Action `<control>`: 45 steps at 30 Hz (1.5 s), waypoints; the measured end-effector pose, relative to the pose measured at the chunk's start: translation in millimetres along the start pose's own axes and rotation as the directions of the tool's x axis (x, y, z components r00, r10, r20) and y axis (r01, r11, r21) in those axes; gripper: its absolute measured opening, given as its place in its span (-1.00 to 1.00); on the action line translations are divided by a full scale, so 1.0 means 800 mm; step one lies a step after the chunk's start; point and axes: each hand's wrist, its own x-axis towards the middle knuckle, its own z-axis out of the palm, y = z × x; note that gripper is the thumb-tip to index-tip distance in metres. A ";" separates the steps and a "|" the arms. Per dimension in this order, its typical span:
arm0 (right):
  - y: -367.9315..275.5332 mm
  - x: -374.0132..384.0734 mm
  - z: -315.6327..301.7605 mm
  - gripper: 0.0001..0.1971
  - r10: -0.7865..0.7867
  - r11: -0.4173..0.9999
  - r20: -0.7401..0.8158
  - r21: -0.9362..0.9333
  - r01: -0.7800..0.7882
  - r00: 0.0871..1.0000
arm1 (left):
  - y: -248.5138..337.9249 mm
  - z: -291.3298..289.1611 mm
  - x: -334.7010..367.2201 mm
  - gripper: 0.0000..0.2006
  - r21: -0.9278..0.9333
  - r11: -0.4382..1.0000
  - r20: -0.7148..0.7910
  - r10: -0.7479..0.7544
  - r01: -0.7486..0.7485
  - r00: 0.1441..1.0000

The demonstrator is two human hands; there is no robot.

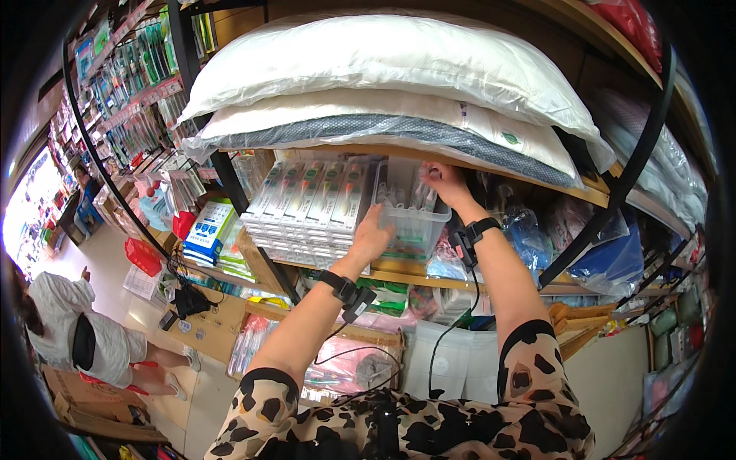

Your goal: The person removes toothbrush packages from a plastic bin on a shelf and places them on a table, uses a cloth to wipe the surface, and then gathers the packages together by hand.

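A clear plastic bin (425,218) stands on the shelf with several small see-through packages (395,194) in it. At its front left corner is my left hand (371,238), thumb up and fingers against the bin's front wall. Over the bin's right part, the bent fingers of my right hand (448,185) pinch a small clear plastic package (424,192); what is inside it is too small to tell. To the left of the bin, toothbrush boxes (307,192) with clear fronts are stacked in rows. Both my wrists carry black bands with small devices and cables.
Wrapped pillows (383,69) lie on the shelf board just above my hands. Black metal posts (230,184) frame the shelf. Bagged goods (529,234) lie right of the bin. A person in grey (84,330) stands in the aisle at left, and another person (86,195) is farther off.
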 end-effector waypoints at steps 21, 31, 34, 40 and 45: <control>0.057 0.014 0.055 -0.76 0.214 0.904 0.332 -0.423 -0.057 0.919 | 0.003 0.000 -0.003 -0.33 0.222 0.975 0.003 0.031 -0.031 1.000; 0.039 0.055 0.059 -0.83 0.109 0.906 0.368 -0.420 0.060 0.923 | 0.012 -0.008 -0.012 -0.34 0.255 0.967 0.045 0.009 -0.020 0.999; 0.053 0.068 0.059 -0.81 -0.008 0.896 0.303 -0.422 0.142 0.953 | 0.019 -0.006 -0.011 -0.35 0.260 0.965 0.065 0.023 -0.039 0.998; 0.064 0.088 0.065 -0.83 -0.109 0.791 0.189 -0.578 0.200 0.976 | 0.029 -0.007 -0.013 -0.34 0.269 0.963 0.089 0.003 -0.027 0.996; 0.070 0.091 0.079 -0.76 -0.122 0.780 0.097 -0.607 0.156 0.988 | 0.025 -0.001 -0.013 -0.33 0.306 0.951 0.073 0.030 -0.051 0.997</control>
